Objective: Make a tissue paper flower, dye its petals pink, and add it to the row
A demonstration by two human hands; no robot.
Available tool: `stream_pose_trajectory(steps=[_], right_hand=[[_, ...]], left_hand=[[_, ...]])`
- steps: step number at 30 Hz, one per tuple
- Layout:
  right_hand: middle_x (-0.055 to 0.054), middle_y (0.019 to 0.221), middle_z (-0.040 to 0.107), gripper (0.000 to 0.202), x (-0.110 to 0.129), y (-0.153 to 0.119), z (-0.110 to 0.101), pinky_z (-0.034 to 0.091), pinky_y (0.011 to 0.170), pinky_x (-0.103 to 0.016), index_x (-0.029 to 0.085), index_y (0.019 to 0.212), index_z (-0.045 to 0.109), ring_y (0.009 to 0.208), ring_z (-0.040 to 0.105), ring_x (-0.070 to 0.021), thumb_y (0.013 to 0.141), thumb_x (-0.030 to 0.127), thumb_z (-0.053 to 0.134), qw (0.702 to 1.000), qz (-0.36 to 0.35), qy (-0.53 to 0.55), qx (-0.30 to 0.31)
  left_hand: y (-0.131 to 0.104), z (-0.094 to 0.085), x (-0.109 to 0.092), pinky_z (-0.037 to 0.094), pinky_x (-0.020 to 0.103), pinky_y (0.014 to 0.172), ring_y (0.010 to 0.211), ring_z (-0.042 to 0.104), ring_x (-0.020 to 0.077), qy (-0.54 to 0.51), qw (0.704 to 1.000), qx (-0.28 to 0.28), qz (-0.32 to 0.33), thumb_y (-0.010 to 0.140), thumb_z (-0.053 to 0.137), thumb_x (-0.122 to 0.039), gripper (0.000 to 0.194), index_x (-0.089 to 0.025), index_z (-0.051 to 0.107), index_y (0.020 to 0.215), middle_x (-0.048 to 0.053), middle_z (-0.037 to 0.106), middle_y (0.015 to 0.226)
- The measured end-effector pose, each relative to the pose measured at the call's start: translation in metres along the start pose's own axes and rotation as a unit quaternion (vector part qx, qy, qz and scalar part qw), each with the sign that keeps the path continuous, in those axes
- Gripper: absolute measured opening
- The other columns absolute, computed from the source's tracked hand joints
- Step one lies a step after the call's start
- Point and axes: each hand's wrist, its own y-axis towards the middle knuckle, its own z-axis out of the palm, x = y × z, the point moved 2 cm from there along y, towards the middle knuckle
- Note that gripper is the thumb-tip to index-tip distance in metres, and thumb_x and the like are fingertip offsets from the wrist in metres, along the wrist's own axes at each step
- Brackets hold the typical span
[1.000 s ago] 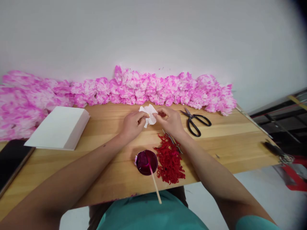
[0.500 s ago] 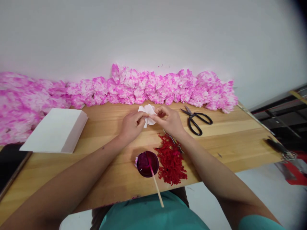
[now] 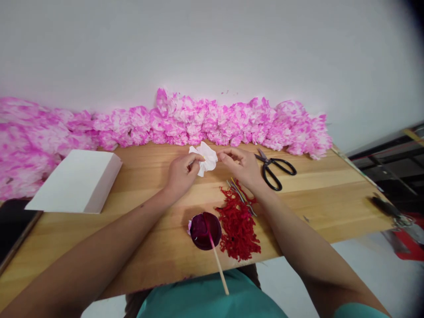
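A white paper flower [image 3: 208, 160] with spread, ruffled petals is pinched in my left hand [image 3: 184, 173], above the middle of the wooden table. My right hand [image 3: 243, 167] is just right of the petals, its fingers apart and holding nothing that I can see. Below the hands stands a small round pot of dark magenta dye [image 3: 198, 229], with a thin wooden stick [image 3: 219, 269] leaning out of it toward my body. Beside the pot lies a bundle of red stringy strands [image 3: 239, 227] with thin wire stems [image 3: 240, 192] at its top, under my right wrist.
Black-handled scissors [image 3: 276, 168] lie right of my right hand. A stack of white paper [image 3: 71, 181] sits at the left, near a dark flat object [image 3: 15, 225]. Pink and white paper flowers [image 3: 212, 119] line the wall. A black-handled tool [image 3: 384, 206] is at the table's right edge.
My right hand has let go of the white flower and moved a little right. The flower stays in my left hand, its petals more visible. The view has shifted slightly.
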Motion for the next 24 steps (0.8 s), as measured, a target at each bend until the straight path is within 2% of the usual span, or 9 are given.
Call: stream_pose_trajectory(steps=[4, 8, 12, 15, 19, 24], right_hand=[[-0.002, 0.083, 0.075, 0.017, 0.003, -0.001, 0.0, 0.046, 0.067, -0.028, 0.02, 0.088, 0.075, 0.074, 0.064, -0.0155, 0.087, 0.032, 0.063, 1.0, 0.006, -0.017, 0.005], [-0.003, 0.093, 0.075, 0.021, 0.005, 0.0, 0.0, 0.048, 0.069, -0.028, 0.022, 0.1, 0.074, 0.079, 0.065, -0.0164, 0.089, 0.034, 0.063, 0.999, 0.001, -0.035, 0.001], [-0.004, 0.091, 0.074, 0.023, 0.005, 0.001, 0.003, 0.048, 0.071, -0.03, 0.022, 0.105, 0.073, 0.08, 0.063, -0.0174, 0.09, 0.035, 0.061, 0.996, -0.043, -0.078, -0.003], [-0.004, 0.085, 0.071, 0.019, 0.004, -0.001, 0.007, 0.047, 0.073, -0.032, 0.022, 0.1, 0.073, 0.079, 0.062, -0.0186, 0.092, 0.034, 0.06, 0.987, -0.08, -0.137, -0.005], [-0.003, 0.083, 0.071, 0.019, -0.001, -0.003, 0.01, 0.046, 0.074, -0.033, 0.023, 0.093, 0.073, 0.08, 0.062, -0.019, 0.094, 0.029, 0.055, 0.983, -0.09, -0.159, -0.02], [-0.002, 0.084, 0.072, 0.015, -0.004, -0.003, 0.01, 0.045, 0.07, -0.031, 0.023, 0.09, 0.072, 0.077, 0.063, -0.0184, 0.092, 0.032, 0.06, 0.987, -0.068, -0.138, -0.035]], left_hand=[[0.0, 0.0, 0.002, 0.042, 0.023, 0.06, 0.064, 0.058, 0.0123, -0.002, 1.0, 0.001, 0.008, 0.083, 0.049, -0.012, 0.025, -0.018, 0.072, 0.088, 0.001, 0.072, 0.077], [-0.002, 0.001, 0.001, 0.042, 0.025, 0.062, 0.065, 0.058, 0.0134, 0.032, 0.999, 0.008, 0.03, 0.083, 0.048, -0.012, 0.026, -0.019, 0.073, 0.089, 0.001, 0.071, 0.076], [-0.004, 0.002, -0.006, 0.041, 0.029, 0.067, 0.066, 0.057, 0.0156, 0.104, 0.987, 0.052, 0.111, 0.082, 0.049, -0.011, 0.027, -0.02, 0.074, 0.086, 0.002, 0.069, 0.071], [-0.005, 0.003, -0.01, 0.04, 0.031, 0.07, 0.066, 0.056, 0.0164, 0.143, 0.975, 0.078, 0.152, 0.082, 0.049, -0.011, 0.027, -0.021, 0.074, 0.085, 0.002, 0.068, 0.07], [-0.004, 0.003, -0.01, 0.04, 0.031, 0.07, 0.066, 0.056, 0.0163, 0.153, 0.975, 0.076, 0.143, 0.084, 0.049, -0.012, 0.027, -0.021, 0.074, 0.086, 0.002, 0.067, 0.07], [-0.005, 0.003, -0.009, 0.039, 0.03, 0.068, 0.066, 0.056, 0.0158, 0.149, 0.976, 0.069, 0.14, 0.084, 0.049, -0.011, 0.028, -0.021, 0.074, 0.088, 0.002, 0.068, 0.07]])
